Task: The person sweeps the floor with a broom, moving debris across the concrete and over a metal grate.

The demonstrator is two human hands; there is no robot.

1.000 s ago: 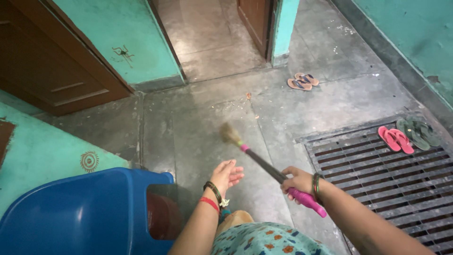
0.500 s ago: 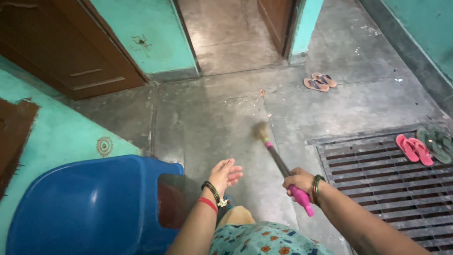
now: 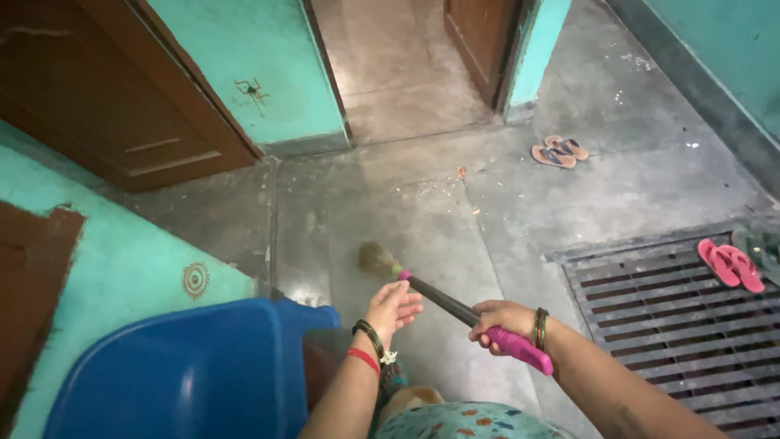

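since the earlier frames the broom (image 3: 455,305) head has come in closer, from out mid-floor to just ahead of the hands near the lower middle of the frame, so the sweep stroke looks pulled in toward the body. right hand (image 3: 504,321) has its fingers wrapped tight on the pink grip, dark shaft angling up-left to the bristles on the grey floor (image 3: 455,211). left hand (image 3: 392,307) hovers just beside the shaft, fingers loosely spread, holding nothing. blue plastic chair (image 3: 203,374) fills the lower left, some crumbs lie upper middle, tan sandals (image 3: 559,152) upper right, pink flip-flops (image 3: 730,264) on the metal drain grate (image 3: 674,325) at the right.
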